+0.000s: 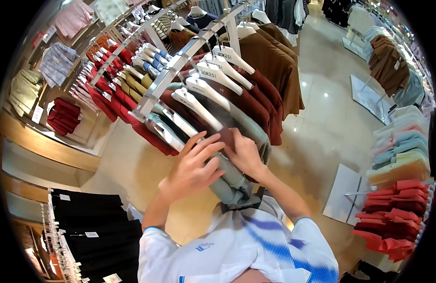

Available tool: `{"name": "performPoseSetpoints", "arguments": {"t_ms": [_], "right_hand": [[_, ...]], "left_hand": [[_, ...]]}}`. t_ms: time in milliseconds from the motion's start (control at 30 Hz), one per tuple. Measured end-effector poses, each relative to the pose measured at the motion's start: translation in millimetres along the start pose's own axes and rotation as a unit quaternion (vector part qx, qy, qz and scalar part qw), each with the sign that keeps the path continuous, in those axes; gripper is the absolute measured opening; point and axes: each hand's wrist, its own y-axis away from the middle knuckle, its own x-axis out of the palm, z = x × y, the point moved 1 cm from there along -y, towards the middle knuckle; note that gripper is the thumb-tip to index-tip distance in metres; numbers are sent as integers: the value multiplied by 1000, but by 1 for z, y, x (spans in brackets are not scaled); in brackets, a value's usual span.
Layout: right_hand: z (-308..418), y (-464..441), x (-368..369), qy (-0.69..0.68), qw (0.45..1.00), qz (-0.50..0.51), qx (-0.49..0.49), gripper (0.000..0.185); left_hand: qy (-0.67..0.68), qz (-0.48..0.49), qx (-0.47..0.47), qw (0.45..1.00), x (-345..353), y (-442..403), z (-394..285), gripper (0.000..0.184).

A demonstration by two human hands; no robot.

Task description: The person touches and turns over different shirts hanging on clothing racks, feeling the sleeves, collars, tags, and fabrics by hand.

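My left hand (pixel 197 160) is over the near end of a clothes rack, its fingers spread apart above a grey-green garment (pixel 230 172). Close beside it, my right hand (pixel 244 150) has its fingers curled on the shoulder of a dark maroon garment (pixel 222 139). That garment hangs from a white hanger (pixel 197 107). The right fingertips are partly hidden by the cloth. More white hangers (pixel 221 75) with printed lettering hang behind, carrying rust-red garments (pixel 265 96).
The metal rack rail (pixel 173 70) slants up and away. Red garments (pixel 115 104) hang left of it, brown garments (pixel 270 59) farther back. Black clothes (pixel 93 231) hang at lower left. Coral-red garments (pixel 392 217) and pastel garments (pixel 399 151) hang along the right side.
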Motion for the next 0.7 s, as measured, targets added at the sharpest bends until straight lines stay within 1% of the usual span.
{"name": "performPoseSetpoints", "arguments": {"t_ms": [33,100,167,200,233,300,333,367,433,467,600,667,700], "right_hand": [[0,1,1,-10,1000,-15,-2,32],[3,-1,-6,-41,999,-27,-8,26],[6,-3,-17,-73,997,-20,-7,24],[10,-4,-24,-45,998,-28,-15,24],[18,-5,-36,-5,1000,-7,9,24],[31,-8,-55,-51,998,10,18,25],[33,-9,-64,-60,998,7,-1,26],[32,-11,-74,-57,998,-1,-34,27],[42,-11,-100,3,1000,17,-13,27],[38,-11,-112,-44,998,39,5,27],[6,0,-170,-41,996,76,-24,29],[-5,8,-206,-55,995,87,18,31],[-16,10,-226,-55,994,88,17,31]], "left_hand": [[-21,18,-15,1000,6,3,1,28],[-94,36,-14,995,18,11,8,27],[-90,32,-5,995,17,18,8,26],[-89,29,-13,996,17,19,7,26],[-91,27,-22,995,15,19,6,26],[-91,22,-39,995,16,22,3,25],[-91,12,-39,995,18,22,4,25],[-93,0,-39,995,18,22,5,24],[-91,-14,-60,994,18,21,5,23],[-81,-12,-76,994,19,20,5,23],[-68,-24,-122,990,22,12,0,21],[-64,-33,-137,988,23,5,-5,20],[-59,-35,-140,988,23,0,-6,20]]}}
